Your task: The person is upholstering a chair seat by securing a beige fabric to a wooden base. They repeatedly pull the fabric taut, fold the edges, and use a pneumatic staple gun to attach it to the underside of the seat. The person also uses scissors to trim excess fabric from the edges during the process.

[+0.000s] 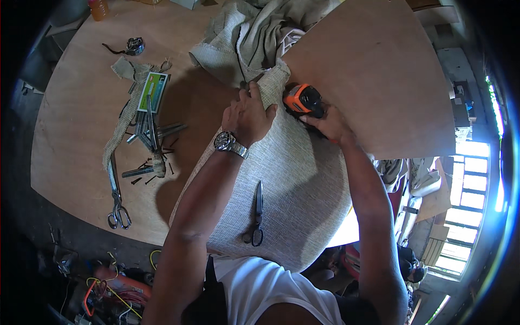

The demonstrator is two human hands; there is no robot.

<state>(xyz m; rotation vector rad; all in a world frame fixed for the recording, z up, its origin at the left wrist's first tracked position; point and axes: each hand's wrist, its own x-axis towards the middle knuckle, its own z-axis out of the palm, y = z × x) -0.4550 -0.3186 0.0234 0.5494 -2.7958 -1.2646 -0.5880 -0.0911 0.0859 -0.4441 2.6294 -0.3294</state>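
The fabric-covered piece [295, 162] is laid on the counter [70, 130], long axis pointing away, touched near its narrow end by the loosely spread left grip [245, 118] and flanked rightward by an orange-and-black tool [301, 99] clasped in the right grip [331, 124].

The upholstered piece [295, 187], covered in beige, coarsely woven fabric, runs from the tabletop's [70, 124] near edge toward its far edge. Its broad, rounded near end reaches past the near edge; the far end narrows to a slim tip. Shadow darkens part of the cloth. The orange-and-black handheld power tool [303, 99] sits at that narrow end's right side; whether its nose touches the fabric is hidden.
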